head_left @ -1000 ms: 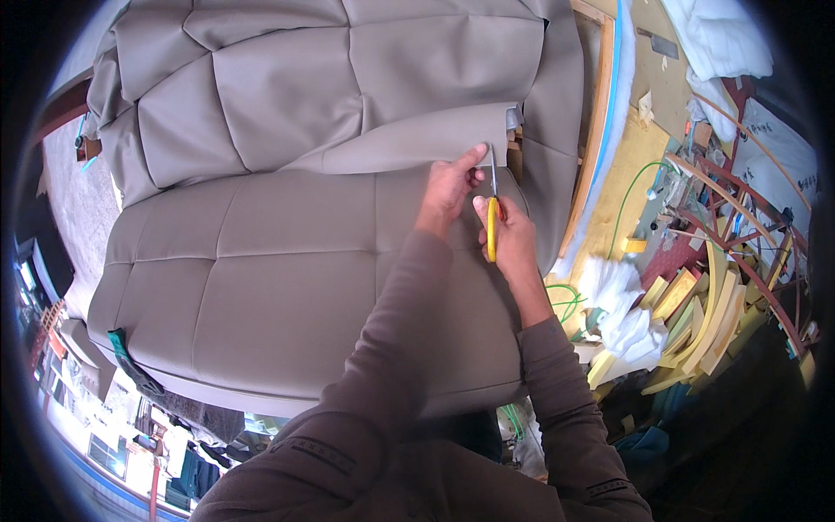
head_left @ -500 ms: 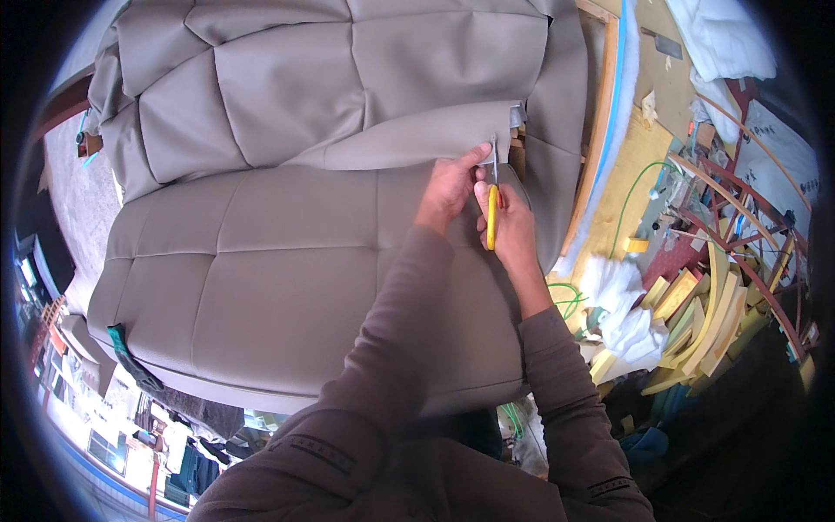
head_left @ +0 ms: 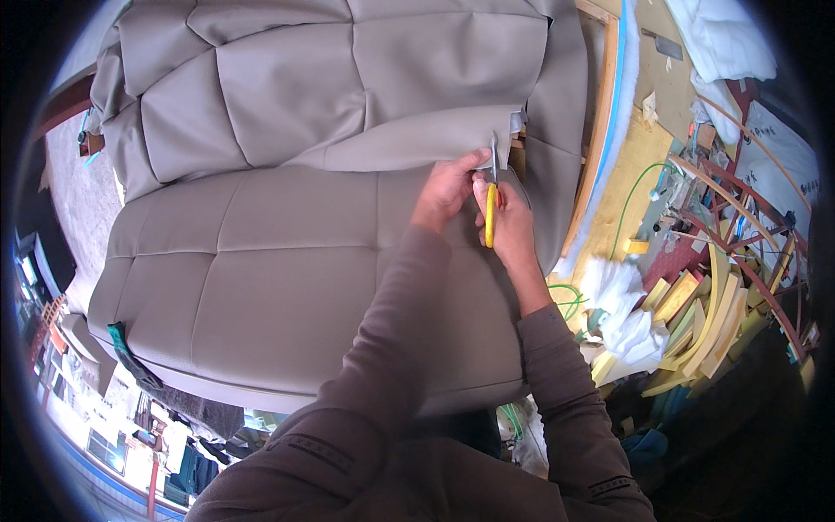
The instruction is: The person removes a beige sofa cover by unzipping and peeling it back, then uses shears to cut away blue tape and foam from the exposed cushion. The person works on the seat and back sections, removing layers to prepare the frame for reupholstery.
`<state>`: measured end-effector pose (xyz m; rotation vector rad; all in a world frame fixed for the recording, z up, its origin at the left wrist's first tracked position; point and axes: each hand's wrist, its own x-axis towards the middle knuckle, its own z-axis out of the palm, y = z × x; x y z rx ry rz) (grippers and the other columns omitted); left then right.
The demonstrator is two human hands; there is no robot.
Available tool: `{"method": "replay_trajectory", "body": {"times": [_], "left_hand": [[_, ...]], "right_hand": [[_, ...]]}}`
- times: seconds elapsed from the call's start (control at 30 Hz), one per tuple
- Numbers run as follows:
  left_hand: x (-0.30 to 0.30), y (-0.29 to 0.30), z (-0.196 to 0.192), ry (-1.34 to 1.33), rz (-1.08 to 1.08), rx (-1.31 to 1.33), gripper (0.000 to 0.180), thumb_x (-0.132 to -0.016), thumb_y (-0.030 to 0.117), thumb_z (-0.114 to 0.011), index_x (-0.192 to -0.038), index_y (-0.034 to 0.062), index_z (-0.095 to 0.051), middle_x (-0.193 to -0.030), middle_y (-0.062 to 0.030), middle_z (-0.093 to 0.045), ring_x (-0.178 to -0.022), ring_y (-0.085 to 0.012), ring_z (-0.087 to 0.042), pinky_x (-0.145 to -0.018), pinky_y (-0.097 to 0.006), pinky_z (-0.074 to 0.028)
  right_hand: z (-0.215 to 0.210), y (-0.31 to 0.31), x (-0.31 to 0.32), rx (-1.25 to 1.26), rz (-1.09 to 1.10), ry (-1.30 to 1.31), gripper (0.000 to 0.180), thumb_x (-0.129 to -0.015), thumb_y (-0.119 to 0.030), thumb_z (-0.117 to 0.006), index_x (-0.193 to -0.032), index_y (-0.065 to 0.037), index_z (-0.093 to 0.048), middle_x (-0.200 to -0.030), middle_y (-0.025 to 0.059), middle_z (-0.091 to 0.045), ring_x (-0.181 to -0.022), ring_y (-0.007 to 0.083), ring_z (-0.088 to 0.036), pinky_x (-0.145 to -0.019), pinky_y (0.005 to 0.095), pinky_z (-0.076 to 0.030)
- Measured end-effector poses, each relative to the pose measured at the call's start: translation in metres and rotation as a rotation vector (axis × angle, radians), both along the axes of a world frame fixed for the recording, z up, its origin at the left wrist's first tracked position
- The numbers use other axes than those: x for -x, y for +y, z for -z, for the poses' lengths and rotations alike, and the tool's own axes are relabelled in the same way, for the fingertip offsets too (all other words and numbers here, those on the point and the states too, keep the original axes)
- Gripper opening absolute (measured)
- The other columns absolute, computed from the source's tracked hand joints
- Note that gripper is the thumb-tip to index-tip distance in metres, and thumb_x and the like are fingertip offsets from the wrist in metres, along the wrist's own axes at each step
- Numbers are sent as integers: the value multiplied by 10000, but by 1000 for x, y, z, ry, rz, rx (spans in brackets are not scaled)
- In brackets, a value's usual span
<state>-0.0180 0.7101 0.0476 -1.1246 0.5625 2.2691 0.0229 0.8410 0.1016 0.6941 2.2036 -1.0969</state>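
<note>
Yellow-handled scissors point(head_left: 490, 219), one; hands point(head_left: 445, 188) point(head_left: 511, 223), two

Right of the right hand point(head_left: 511, 224): thin green cord point(head_left: 625, 210), small yellow block point(head_left: 637, 247). Slightly nearer the wearer than the hand: crumpled white wadding point(head_left: 628, 324), heaped yellowish strips point(head_left: 718, 317). Beyond the hand, to its right: flat cleaver-like blade point(head_left: 668, 46).

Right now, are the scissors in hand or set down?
In hand: the right hand grips the yellow-handled scissors, pointed at the grey-brown flap beside the left hand.
</note>
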Motion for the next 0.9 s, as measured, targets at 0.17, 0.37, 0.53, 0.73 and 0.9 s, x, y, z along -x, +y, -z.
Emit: {"method": "replay_trajectory", "body": {"times": [0.17, 0.37, 0.53, 0.73, 0.9], "left_hand": [[-1, -3, 2, -3, 71, -16, 177, -962, 180, -788, -1004, 19, -728, -815, -14, -610, -710, -130, -565, -658, -318, -512], [-5, -7, 4, 16, 133, 22, 230, -939, 225, -804, -1028, 24, -740, -861, -30, -666, -765, -149, -615, -730, -344, -531], [-7, -6, 9, 43, 139, -6, 255, -927, 240, -806, -1054, 25, -749, -889, -36, -692, -785, -153, -634, -763, -339, -532], [-10, -6, 14, 64, 149, 5, 265, -918, 248, -811, -1058, 31, -756, -904, -33, -696, -792, -153, -635, -768, -335, -527], [-11, -6, 15, 42, 163, 16, 277, -915, 243, -809, -1069, 18, -759, -912, -44, -707, -813, -162, -651, -781, -340, -526]], "right_hand": [[-4, 0, -1, 38, 23, 20, 542, -992, -576, -708, -1040, -37, -675, -645, 17, -568, -482, 111, -552, -436, 287, -420], [-3, -2, 1, 24, 38, -2, 505, -990, -547, -726, -1043, -45, -716, -648, 8, -559, -484, 111, -556, -430, 282, -418], [3, 0, 0, 17, 19, 8, 482, -995, -535, -724, -1083, -62, -749, -649, 6, -558, -478, 112, -556, -431, 282, -422], [5, -1, -2, 36, 31, 36, 478, -995, -525, -731, -1064, -52, -742, -645, 2, -549, -480, 111, -562, -427, 284, -419], [3, -1, 0, 21, 34, 26, 497, -986, -536, -737, -1050, -43, -734, -645, 3, -546, -494, 109, -572, -430, 283, -423]]}}
